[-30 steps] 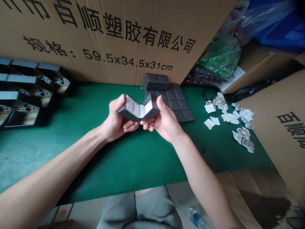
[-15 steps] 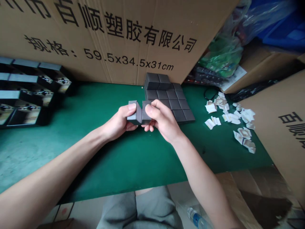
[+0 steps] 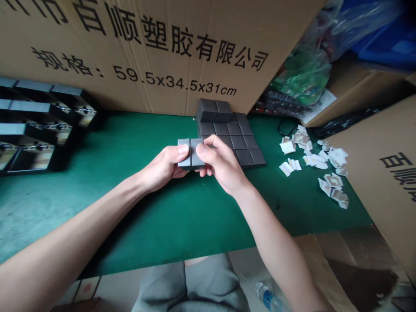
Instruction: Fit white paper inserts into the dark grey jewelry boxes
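Above green mat (image 3: 136,208): left hand (image 3: 160,167), right hand (image 3: 221,167) pinch closed grey box (image 3: 191,152); underside hidden by fingers.

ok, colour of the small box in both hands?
Dark grey, matte: the small box, closed, held by left hand and right hand. Head view.

Both hands' fingers cover the dark box's (image 3: 191,152) underside.
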A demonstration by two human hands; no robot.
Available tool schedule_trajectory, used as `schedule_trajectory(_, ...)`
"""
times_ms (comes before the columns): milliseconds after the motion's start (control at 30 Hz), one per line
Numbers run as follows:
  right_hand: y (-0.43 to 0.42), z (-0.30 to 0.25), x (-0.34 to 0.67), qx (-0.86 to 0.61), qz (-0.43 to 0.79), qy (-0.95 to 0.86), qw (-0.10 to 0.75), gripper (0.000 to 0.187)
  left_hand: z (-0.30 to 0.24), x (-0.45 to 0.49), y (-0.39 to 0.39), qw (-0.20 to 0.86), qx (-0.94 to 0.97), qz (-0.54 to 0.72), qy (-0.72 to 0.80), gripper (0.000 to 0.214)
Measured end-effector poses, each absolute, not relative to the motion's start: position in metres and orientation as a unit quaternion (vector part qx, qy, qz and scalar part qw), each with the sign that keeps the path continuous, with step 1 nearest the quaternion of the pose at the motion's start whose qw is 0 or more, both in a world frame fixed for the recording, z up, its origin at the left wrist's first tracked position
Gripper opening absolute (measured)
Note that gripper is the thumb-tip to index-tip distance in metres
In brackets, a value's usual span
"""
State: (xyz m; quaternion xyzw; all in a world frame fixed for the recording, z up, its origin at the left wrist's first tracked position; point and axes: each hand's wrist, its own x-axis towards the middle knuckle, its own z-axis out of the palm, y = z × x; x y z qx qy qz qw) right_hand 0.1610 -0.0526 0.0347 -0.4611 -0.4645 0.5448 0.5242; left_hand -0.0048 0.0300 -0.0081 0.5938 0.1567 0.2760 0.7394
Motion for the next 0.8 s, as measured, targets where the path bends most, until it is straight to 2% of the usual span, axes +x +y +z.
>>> schedule_trajectory(567,-0.0542,0.0375,0.1594,-0.464,0.531,-0.471,0.529,0.049,-0.0096,-0.0057,0.0309,0.708,0.635,0.272,0.146,0.071)
schedule_trajectory(800,-0.0544,0.0355,0.1587,-0.478,0.521,-0.468,0.531,0.052,-0.0102,-0.0081,0.0308,0.706,0.639,0.268,0.146,0.068)
